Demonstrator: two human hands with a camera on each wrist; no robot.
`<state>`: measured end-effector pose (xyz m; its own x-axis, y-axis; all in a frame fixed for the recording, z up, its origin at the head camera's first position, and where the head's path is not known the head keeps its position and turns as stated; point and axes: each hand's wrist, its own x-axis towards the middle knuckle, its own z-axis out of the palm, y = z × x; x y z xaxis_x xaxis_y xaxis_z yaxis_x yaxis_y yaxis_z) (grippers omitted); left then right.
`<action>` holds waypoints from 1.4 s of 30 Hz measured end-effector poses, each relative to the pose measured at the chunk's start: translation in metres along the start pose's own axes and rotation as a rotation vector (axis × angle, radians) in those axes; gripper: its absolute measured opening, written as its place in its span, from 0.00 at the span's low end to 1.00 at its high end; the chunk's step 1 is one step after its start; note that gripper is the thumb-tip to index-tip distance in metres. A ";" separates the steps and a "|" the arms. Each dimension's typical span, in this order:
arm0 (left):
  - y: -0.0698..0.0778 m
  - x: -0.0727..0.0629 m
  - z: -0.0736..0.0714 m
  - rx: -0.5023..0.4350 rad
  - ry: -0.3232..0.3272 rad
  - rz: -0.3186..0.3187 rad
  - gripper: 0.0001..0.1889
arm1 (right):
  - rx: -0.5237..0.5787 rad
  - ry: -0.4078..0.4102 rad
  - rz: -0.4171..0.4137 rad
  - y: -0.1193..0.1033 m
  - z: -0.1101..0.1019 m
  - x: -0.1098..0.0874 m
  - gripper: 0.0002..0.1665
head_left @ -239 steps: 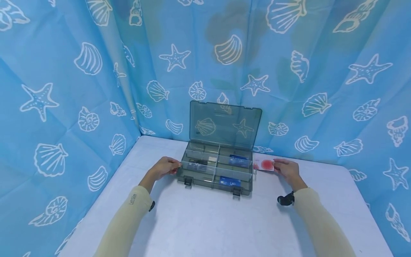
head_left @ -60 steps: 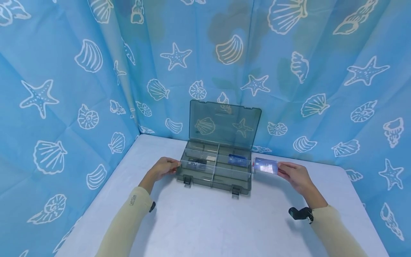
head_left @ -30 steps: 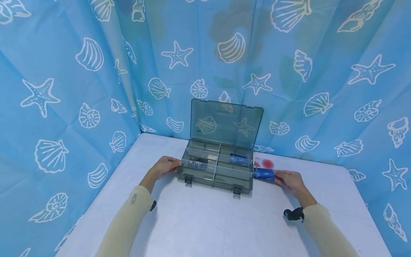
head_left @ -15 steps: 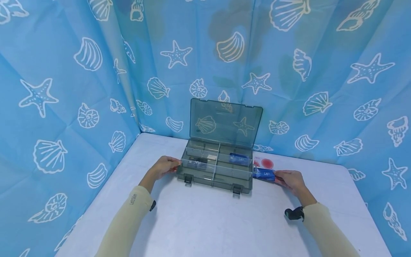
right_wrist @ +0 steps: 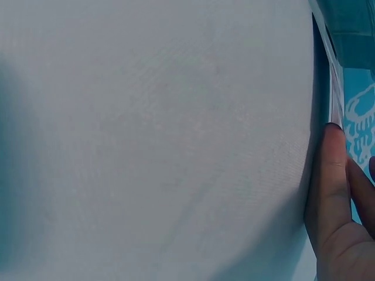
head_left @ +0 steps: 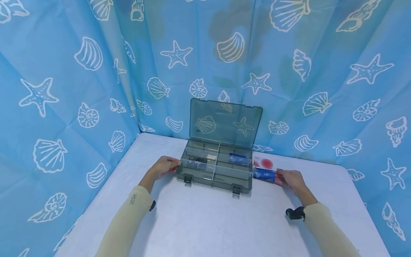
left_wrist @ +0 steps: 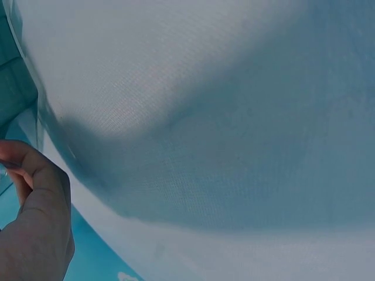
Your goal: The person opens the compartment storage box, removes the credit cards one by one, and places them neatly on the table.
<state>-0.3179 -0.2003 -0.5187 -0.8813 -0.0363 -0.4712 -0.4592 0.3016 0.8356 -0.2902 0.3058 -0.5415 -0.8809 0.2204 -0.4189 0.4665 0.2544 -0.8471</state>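
Note:
In the head view a smoky clear compartment box stands on the white table, its lid raised. My left hand grips the box's left side wall with thumb and fingers. My right hand is at the right end of a blue VIP card beside the box, thumb raised off it and straight fingers at its edge. Behind that card lies a white card with red circles. Inside the box, another blue VIP card sits in a right compartment and a dark card in a left one.
A small whitish piece lies near the dark card in the box. Two dark latches, one of them the right latch, hang at the box's front. A blue seashell-print curtain rises along the table's back and left.
The right hand set down the red-and-white card, then took the blue VIP card from the front right compartment to the table beside the box. Its thumb has just lifted. The left hand stays put.

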 end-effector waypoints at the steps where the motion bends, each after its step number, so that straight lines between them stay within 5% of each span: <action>1: 0.000 0.000 0.000 -0.001 0.001 -0.001 0.18 | -0.003 -0.002 -0.001 -0.001 0.000 0.000 0.34; 19: 0.001 0.001 0.003 0.003 -0.008 -0.008 0.18 | -0.043 -0.004 -0.008 -0.006 -0.003 -0.004 0.34; 30: -0.001 0.002 0.003 -0.010 -0.009 0.001 0.17 | 0.029 -0.021 0.002 -0.006 -0.007 -0.006 0.33; 42: -0.005 0.004 0.001 -0.006 -0.016 0.034 0.17 | 0.024 0.056 -0.065 -0.012 -0.001 0.000 0.35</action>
<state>-0.3188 -0.2008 -0.5253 -0.8945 -0.0111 -0.4469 -0.4298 0.2962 0.8529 -0.2960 0.3033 -0.5311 -0.9032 0.2569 -0.3439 0.4055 0.2476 -0.8799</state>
